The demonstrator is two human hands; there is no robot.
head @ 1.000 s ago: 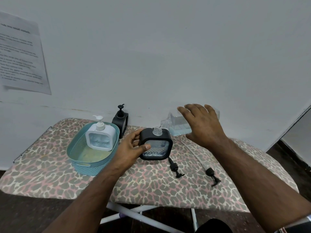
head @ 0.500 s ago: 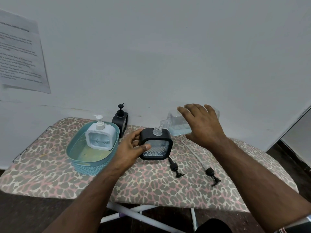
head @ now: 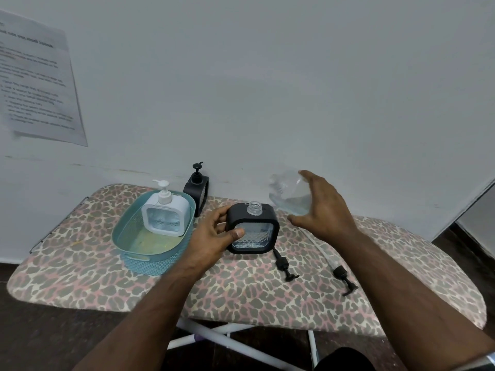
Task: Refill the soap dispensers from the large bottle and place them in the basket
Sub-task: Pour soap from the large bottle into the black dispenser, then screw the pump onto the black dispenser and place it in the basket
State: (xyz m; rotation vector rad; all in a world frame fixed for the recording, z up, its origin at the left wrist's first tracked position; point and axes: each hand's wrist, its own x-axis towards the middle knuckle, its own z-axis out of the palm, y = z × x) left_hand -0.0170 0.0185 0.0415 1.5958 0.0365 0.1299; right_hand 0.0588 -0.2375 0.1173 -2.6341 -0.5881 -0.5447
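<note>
Left hand grips the black square soap dispenser, uncapped, upright on the leopard-print table. Right hand holds the clear large bottle just right of it. Left of the left hand, the teal oval basket contains a white square dispenser.

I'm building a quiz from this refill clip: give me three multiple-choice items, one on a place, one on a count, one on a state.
1. Where does the white dispenser stand?
A. in the teal basket
B. on the floor
C. in the right hand

2. How many loose black pumps lie on the ironing board?
A. none
B. two
C. four

3. The black dispenser in the left hand is:
A. capped
B. overturned
C. open-necked

Answers: 1 A, it sits inside the basket; 2 B, two lie to its right; 3 C, its clear neck is bare.
</note>
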